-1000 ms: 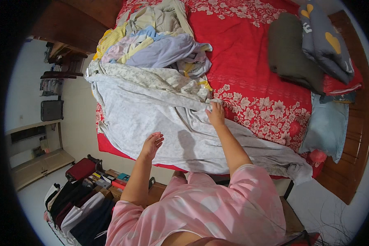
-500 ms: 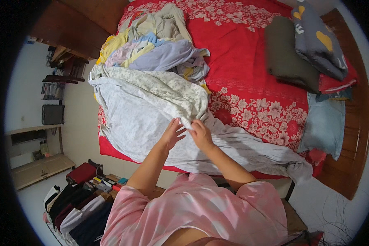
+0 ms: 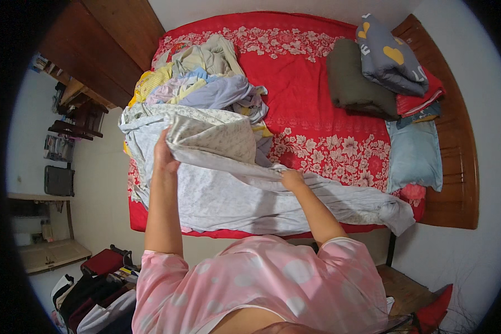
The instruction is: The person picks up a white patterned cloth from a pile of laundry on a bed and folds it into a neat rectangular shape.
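Observation:
A large pale bed sheet with a faint floral print lies across the near side of the bed, part of it turned over to a creamier patterned face. My left hand grips its edge at the left, fingers partly hidden by the cloth. Further right, my right hand is closed on the same edge, which runs taut between both hands. From there the sheet trails in folds toward the bed's right end. Just beyond it lies a crumpled heap of bedding in lilac, yellow and pale green.
Beneath everything is a red floral bedspread. At the right are a folded dark quilt, a grey quilt with yellow hearts and a light blue pillow by the wooden headboard. Bags and clothes stand at lower left.
My hands were close together at the sheet's middle. The left has moved far left and the right slightly right, stretching the edge between them. The whole view has shifted a little.

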Demonstrator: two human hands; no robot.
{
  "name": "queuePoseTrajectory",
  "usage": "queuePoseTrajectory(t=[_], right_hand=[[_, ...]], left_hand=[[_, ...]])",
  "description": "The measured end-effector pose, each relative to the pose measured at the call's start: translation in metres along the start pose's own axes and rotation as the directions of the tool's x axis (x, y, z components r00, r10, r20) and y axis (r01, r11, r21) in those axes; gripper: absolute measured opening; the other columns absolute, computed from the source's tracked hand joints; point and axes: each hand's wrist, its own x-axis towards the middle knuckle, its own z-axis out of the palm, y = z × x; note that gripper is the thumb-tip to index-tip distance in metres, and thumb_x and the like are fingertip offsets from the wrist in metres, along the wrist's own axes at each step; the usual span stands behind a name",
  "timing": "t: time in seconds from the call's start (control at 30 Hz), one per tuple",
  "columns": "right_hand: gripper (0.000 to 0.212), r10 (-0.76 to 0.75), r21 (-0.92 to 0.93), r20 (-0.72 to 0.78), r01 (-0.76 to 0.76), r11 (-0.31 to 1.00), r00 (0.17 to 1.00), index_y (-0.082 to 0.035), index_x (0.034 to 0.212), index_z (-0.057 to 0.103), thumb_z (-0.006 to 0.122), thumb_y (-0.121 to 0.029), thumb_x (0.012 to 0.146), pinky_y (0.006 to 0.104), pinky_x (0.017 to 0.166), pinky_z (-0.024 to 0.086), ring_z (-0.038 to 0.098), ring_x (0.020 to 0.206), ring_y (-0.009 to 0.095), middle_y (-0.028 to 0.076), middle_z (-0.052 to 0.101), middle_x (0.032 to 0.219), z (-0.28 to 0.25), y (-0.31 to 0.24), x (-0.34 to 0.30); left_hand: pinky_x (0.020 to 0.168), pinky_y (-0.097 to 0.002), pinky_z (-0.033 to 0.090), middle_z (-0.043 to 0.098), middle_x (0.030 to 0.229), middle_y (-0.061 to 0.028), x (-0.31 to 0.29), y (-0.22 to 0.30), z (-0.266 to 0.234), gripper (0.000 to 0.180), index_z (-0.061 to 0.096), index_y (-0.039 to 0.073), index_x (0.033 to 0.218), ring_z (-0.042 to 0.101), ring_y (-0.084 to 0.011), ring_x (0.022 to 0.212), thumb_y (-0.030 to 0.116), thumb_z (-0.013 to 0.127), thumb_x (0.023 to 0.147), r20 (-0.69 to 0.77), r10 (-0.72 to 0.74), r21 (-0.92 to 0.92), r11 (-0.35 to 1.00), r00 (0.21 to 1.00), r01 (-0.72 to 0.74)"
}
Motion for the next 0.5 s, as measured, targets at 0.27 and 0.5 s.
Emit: queuePoseTrajectory(t=[0.27, 0.5], right_hand=[[0.028, 0.402, 0.585, -0.609, 0.045, 0.810, 0.684, 0.000, 0.097, 0.053, 0.040, -0.002, 0.072, 0.0391, 0.081, 0.040, 0.049, 0.095, 0.037, 0.024, 0.053, 0.099, -0.093, 0.018, -0.031], [0.017, 0.448, 0.755, -0.656, 0.528, 0.389, 0.608, -0.002, 0.087, 0.055, 0.044, -0.013, 0.080, 0.0308, 0.066, 0.043, 0.055, 0.075, 0.018, 0.010, 0.059, 0.079, -0.150, -0.031, -0.058]], left_hand=[[0.087, -0.0355, 0.039, 0.052, 0.108, -0.0120, 0.007, 0.010, -0.119, 0.033, 0.045, 0.001, 0.110, 0.050, -0.0236, 0.099, 0.022, 0.040, 0.086, -0.160, 0.120, -0.024, 0.992, 0.980, -0.126], [0.092, -0.0422, 0.033, 0.044, 0.119, -0.0134, -0.023, -0.104, -0.028, 0.054, 0.029, 0.005, 0.125, 0.043, -0.0229, 0.109, 0.037, 0.043, 0.084, 0.031, -0.303, 0.307, 0.910, 0.953, 0.279]])
